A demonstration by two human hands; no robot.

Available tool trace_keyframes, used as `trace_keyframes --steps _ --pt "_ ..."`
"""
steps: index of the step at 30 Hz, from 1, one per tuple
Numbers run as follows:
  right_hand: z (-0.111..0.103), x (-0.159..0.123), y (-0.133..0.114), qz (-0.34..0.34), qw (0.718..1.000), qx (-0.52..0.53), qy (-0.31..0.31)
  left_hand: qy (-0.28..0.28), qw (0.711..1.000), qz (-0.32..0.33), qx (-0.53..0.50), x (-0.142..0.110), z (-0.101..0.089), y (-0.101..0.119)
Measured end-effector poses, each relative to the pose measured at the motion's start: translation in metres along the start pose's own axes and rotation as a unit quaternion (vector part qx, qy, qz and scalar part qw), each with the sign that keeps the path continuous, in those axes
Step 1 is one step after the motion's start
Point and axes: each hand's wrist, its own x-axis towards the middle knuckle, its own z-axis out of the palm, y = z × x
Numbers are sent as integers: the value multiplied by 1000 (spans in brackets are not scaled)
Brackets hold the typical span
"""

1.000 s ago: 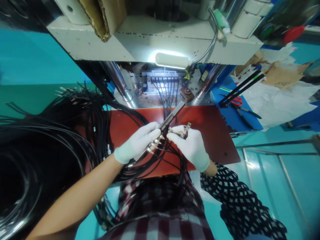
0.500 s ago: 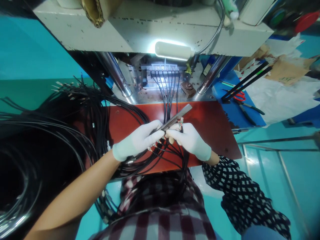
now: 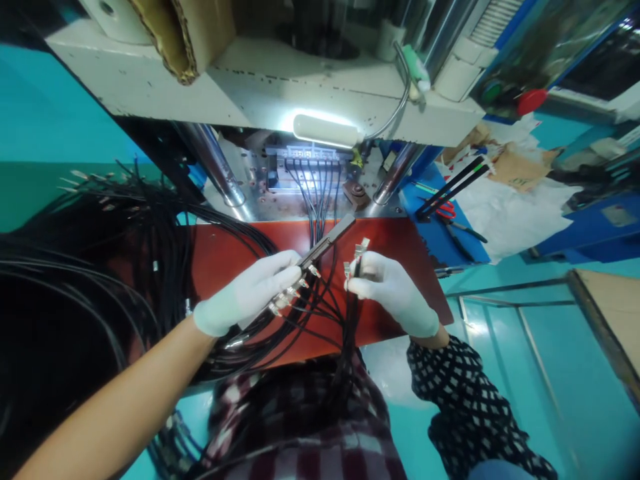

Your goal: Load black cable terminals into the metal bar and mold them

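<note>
Both my hands wear white gloves and hover over a red-brown table [image 3: 400, 247]. My left hand [image 3: 250, 293] is closed on a flat grey metal bar [image 3: 327, 241] with several black cables clipped along it, their metal plug ends [image 3: 290, 293] poking out below my fingers. My right hand [image 3: 390, 290] is closed on a few black cables [image 3: 350, 313], their silver plug tips [image 3: 357, 253] pointing up. The two hands are a short gap apart.
A machine with a lit lamp [image 3: 323, 130] holds a row of cables in its mould [image 3: 310, 157] behind the table. A large heap of black cables [image 3: 100, 253] lies at the left. Red-handled scissors [image 3: 447, 210] and black rods [image 3: 453, 187] rest on a blue tray at the right.
My right hand has drawn away to the right from the bar, with cable ends in its grip. The view has shifted left and down a little.
</note>
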Motion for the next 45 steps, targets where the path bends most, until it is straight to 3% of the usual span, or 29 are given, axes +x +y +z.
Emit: trace_keyframes --steps 6,9,13,18,24,28,31,35,37,41,45 --pt "14 1 3 -6 996 88 31 -2 1000 7 -4 2 0 1" --pt "22 2 -2 -7 997 58 60 -4 1000 -3 -13 3 0 -1" --pt "31 7 -11 -5 999 3 37 -16 1000 -2 -8 2 -1 -1" --pt "35 13 -11 -36 998 1 46 -37 998 -6 41 2 -6 0" --pt "30 16 -8 -51 999 -18 9 -45 995 -7 89 2 -5 2" --pt "31 15 -7 -59 998 -20 22 -38 980 31 191 0 -1 4" --pt "34 14 -2 -64 997 -10 50 -29 979 38 196 0 2 3" --pt "35 10 7 -47 983 69 160 -15 993 3 114 1 1 2" --pt "33 8 10 -50 975 112 187 -5 997 -5 82 1 -2 3" --pt "25 6 15 -70 973 161 151 8 999 -13 41 0 -7 2" --pt "17 11 19 -66 955 286 52 14 999 -6 31 1 -7 0"
